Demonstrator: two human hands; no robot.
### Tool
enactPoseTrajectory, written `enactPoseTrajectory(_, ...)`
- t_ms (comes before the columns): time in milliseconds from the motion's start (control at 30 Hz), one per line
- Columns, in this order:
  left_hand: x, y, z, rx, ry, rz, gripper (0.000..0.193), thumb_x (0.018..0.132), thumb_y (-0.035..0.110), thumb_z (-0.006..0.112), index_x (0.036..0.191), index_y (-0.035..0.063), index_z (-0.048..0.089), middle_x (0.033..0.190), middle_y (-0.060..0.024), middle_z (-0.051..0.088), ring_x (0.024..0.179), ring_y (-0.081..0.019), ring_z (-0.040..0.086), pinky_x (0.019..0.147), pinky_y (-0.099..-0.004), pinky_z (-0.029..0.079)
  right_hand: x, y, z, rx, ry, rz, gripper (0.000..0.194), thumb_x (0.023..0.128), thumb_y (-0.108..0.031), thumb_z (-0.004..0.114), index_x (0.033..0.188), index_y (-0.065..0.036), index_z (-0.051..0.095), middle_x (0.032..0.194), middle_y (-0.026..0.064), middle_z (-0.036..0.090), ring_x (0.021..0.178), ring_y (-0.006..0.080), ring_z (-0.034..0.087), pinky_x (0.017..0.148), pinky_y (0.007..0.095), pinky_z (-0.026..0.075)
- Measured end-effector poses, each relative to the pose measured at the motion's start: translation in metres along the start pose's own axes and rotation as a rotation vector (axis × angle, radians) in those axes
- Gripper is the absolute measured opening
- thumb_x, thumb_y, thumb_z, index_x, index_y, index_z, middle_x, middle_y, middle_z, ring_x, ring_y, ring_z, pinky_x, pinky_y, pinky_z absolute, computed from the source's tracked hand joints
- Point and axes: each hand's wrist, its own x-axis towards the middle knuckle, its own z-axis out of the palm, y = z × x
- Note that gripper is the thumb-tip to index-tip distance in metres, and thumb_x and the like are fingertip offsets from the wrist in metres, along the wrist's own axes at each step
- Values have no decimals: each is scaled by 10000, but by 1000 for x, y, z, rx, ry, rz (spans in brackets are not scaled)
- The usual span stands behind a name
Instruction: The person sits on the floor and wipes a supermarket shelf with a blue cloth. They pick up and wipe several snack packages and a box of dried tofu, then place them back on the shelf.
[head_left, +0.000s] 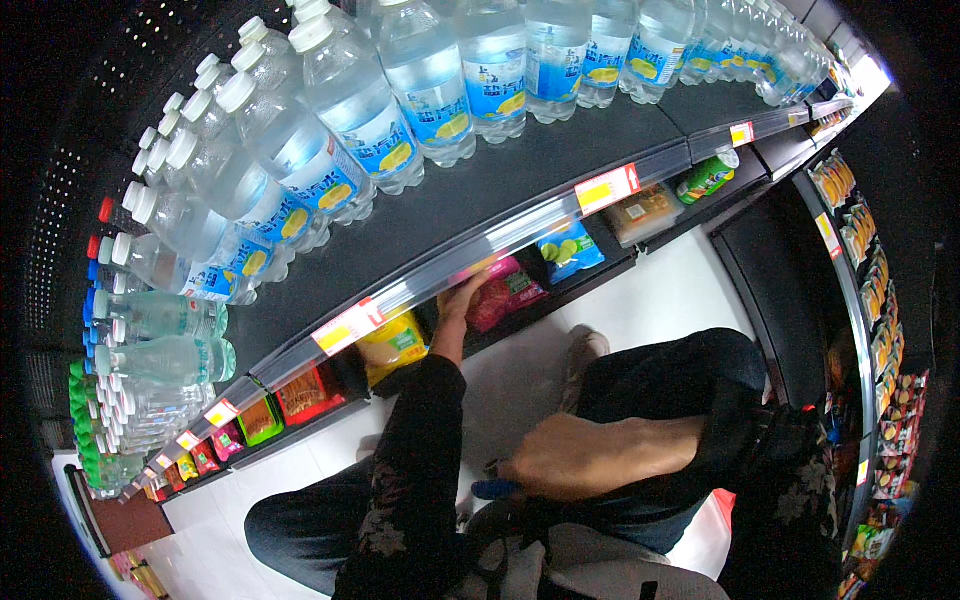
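At the lower shelf, my left hand (459, 296) grips the left side of a pink snack bag (506, 296); its fingers are partly hidden by the bag and the clear shelf-edge strip. Left of it lies a yellow snack bag (394, 345), and to the right a blue snack bag (570, 251). My bare right forearm crosses low in front of my body, and my right hand (521, 461) is blurred at its end, its fingers not clear. Close to it is a dark blue item (495, 490) that I cannot identify; whether the hand touches it does not show.
Clear bottles with blue lemon labels (379, 146) line the upper black shelf (450, 195), whose edge carries price tags (607, 189). A clear plastic food pack (643, 214) and green canister (707, 176) stand farther right. Another rack with packaged snacks (885, 307) is at the right. My bent legs flank the floor.
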Motion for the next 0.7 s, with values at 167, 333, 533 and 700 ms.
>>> enactPoseTrajectory(167, -17, -1, -4, -261, -56, -39, 696, 634, 347, 837, 1195, 36, 568, 1175, -96, 594, 1066, -199, 552, 903, -309, 421, -4, 10, -9, -21, 10, -55, 209, 854, -190, 563, 903, 9, 599, 742, 208, 629, 719, 369, 637, 579, 439, 507)
enactPoseTrajectory(333, -68, 14, -20, -375, -207, 9, 480, 698, 269, 794, 1093, 64, 613, 920, -7, 611, 775, -109, 554, 708, -251, 440, -7, 14, -14, 41, 69, -43, 238, 851, -208, 545, 887, 18, 612, 761, 230, 624, 760, 392, 624, 649, 460, 502)
enactPoseTrajectory(533, -150, 41, -50, -173, -328, 158, 388, 835, 187, 619, 1190, 43, 560, 1130, -65, 589, 1004, -162, 563, 873, -297, 433, -17, 30, -27, 76, 147, 5, 377, 902, -352, 528, 919, 14, 614, 828, 229, 616, 807, 380, 612, 716, 456, 479)
enactPoseTrajectory(700, -180, 62, -51, -679, -399, -168, 442, 866, 259, 608, 1224, 10, 532, 1155, -74, 605, 1046, -183, 596, 903, -310, 462, -43, 34, -53, 134, 435, 139, 424, 902, -406, 537, 956, 5, 625, 839, 211, 643, 784, 365, 626, 714, 411, 485)
